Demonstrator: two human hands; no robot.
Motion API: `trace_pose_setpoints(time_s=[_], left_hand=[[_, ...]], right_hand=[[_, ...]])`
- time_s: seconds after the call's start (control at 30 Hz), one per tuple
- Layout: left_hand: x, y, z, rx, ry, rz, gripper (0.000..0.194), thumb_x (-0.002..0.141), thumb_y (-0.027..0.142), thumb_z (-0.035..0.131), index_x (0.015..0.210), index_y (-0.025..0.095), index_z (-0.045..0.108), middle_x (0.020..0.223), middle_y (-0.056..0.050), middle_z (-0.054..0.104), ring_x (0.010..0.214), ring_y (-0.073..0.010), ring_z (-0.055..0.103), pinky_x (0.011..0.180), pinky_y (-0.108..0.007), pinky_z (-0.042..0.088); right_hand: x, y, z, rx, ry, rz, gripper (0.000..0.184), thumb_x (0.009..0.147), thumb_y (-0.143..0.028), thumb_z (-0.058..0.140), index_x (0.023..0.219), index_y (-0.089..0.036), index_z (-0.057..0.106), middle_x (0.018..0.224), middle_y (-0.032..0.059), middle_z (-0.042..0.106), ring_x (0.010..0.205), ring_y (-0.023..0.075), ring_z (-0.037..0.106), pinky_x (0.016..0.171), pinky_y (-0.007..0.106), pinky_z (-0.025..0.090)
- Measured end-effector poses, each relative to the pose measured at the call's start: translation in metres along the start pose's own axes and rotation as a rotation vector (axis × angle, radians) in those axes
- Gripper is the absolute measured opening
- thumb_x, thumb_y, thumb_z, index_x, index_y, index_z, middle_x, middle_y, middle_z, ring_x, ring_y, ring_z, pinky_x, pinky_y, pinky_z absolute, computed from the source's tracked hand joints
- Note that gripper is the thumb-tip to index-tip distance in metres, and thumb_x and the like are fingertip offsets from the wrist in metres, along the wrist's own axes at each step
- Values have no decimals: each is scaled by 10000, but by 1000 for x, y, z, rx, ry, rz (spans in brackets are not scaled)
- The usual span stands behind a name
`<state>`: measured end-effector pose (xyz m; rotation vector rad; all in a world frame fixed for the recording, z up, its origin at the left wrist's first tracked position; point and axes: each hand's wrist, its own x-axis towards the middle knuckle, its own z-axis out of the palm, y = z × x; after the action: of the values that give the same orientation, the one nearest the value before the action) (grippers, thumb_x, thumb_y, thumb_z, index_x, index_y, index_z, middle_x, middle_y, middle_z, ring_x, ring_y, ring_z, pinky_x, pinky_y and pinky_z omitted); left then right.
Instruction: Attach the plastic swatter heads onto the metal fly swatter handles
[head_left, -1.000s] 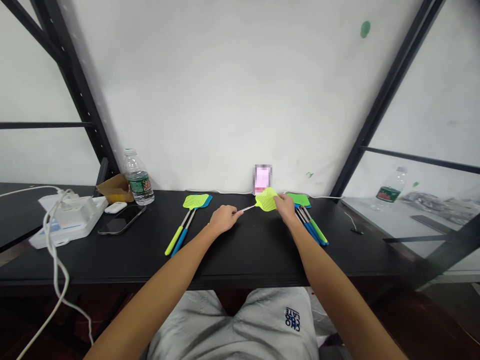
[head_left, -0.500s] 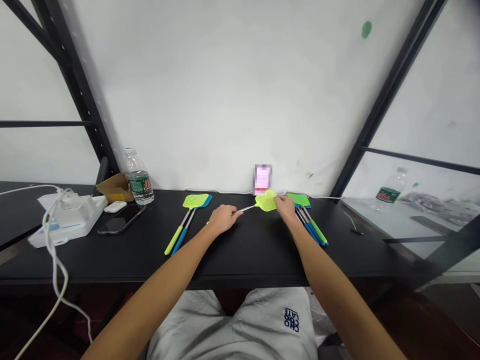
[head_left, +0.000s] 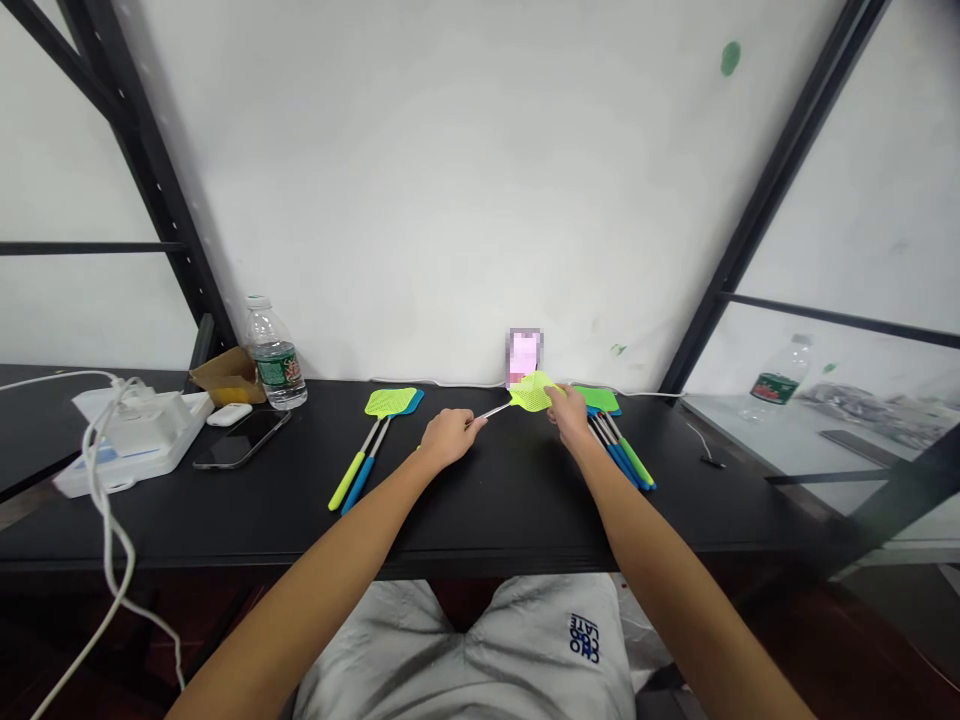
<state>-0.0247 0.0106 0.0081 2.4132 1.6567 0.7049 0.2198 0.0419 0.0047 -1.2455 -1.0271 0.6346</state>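
Note:
My left hand (head_left: 450, 438) is closed around the handle of a fly swatter, whose thin metal shaft (head_left: 492, 412) runs up and right from my fingers. My right hand (head_left: 568, 417) pinches the edge of that swatter's lime-green mesh head (head_left: 531, 392). To the left of my hands lies a pair of fly swatters (head_left: 388, 403) with yellow and blue handles. Beyond my right hand, several more swatters (head_left: 622, 458) lie in a bunch, their heads partly stacked.
The black desk (head_left: 525, 520) holds a water bottle (head_left: 275, 368), a cardboard piece (head_left: 229, 377), a smartphone (head_left: 241, 439) and a white tray with a charger (head_left: 135, 440) and cables. A blurred pink card (head_left: 524, 358) leans on the wall. Black metal frame bars stand at both sides.
The swatter's mesh head sits slightly higher and its tilt has changed a little between my hands. My right hand has shifted slightly left.

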Motion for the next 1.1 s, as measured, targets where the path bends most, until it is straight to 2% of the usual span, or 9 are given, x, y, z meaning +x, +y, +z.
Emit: trace_pose_setpoints(time_s=[0.13,0.3,0.43,0.57,0.67,0.83,0.93,1.0,1.1], left_hand=[[1,5,5,-78,87,41,410,956,482,372,832,202,646,770,-66,669,746,-190,606,649,-262,353],[-1,10,6,-160,152,129,357,952,432,397,833,187,628,701,-36,641,668,-159,567,629,-262,339],[-5,15,4,-213,120,176,382,936,475,412,828,180,629,671,-23,624,622,-143,539,605,-260,344],[-6,19,2,-220,89,157,392,934,490,406,837,185,633,703,-32,643,653,-154,565,616,-266,374],[-4,18,-2,-122,96,42,388,947,471,373,876,190,632,803,-64,674,765,-188,604,691,-289,409],[2,2,-10,273,303,-292,342,869,371,496,1092,127,582,1107,-193,607,1087,-342,525,896,-451,377],[5,-18,-16,388,398,-429,390,836,338,518,1140,97,555,1179,-227,553,1121,-381,474,899,-508,350],[9,-32,-20,413,401,-513,384,840,324,502,1143,94,553,1192,-239,547,1127,-381,463,899,-519,336],[14,-48,-21,409,280,-649,415,833,322,508,1173,87,552,1246,-278,525,1143,-404,455,882,-536,326]], right_hand=[[-8,-8,9,302,-26,80,315,722,-415,701,829,-200,496,499,-68,484,360,63,345,344,190,250],[-25,-6,23,139,-379,89,425,767,-581,646,789,-165,563,512,-17,542,366,71,407,333,183,245],[-39,-3,37,166,-506,96,475,776,-637,601,775,-162,579,509,-21,538,363,70,406,343,184,240],[-38,-6,38,270,-457,122,423,786,-574,614,731,-156,576,494,-29,498,363,66,386,350,189,242],[-29,-8,30,286,-331,162,375,806,-508,607,685,-157,561,475,-35,454,361,65,369,344,190,235],[-12,-7,15,275,-148,202,310,837,-419,571,664,-164,535,453,-48,401,346,65,341,332,188,217],[-7,-5,10,292,-116,205,282,835,-390,561,671,-162,539,453,-54,390,347,61,331,332,182,215],[-5,-4,8,304,-110,205,268,829,-384,560,680,-162,545,455,-55,393,352,61,332,330,178,217],[-4,-3,7,305,-103,208,263,830,-382,553,683,-163,544,448,-56,390,350,62,328,324,180,212]])
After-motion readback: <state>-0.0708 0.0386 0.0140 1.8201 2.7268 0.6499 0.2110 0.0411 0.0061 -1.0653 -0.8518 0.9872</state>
